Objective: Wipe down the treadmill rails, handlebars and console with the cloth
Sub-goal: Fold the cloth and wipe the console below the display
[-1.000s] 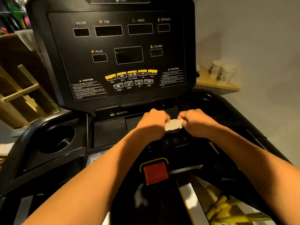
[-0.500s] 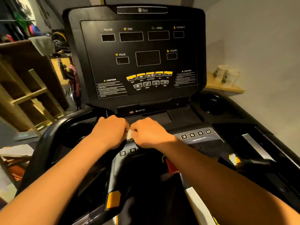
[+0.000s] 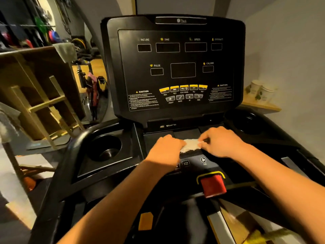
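the left hand (image 3: 165, 148) has its fingers curled down over the left end of a small white cloth (image 3: 190, 145), gripping it, and the right hand (image 3: 219, 143) pinches the right end between thumb and fingertips. both forearms reach in over the red stop tab (image 3: 212, 185), which sits in its yellow-edged slot nearer the person than the hands. the cloth is stretched between the two hands and lies flat against the black ledge of the treadmill, just above a strip of keys where a fan button (image 3: 203, 160) shows. the hands are close together, with only the cloth between them.

to the left of the hands is a round cup holder (image 3: 105, 147), and a second cup holder (image 3: 246, 122) lies further back on the right. behind the ledge the console (image 3: 175, 110) stands upright, its windows dark, with a row of yellow buttons (image 3: 183, 88) low on its face.

beyond it on the right, two paper cups (image 3: 262, 91) stand side by side on a wooden shelf (image 3: 260, 106) against the wall. off to the left is a wooden frame (image 3: 40, 103) with a grey towel (image 3: 66, 51) draped over its top corner.
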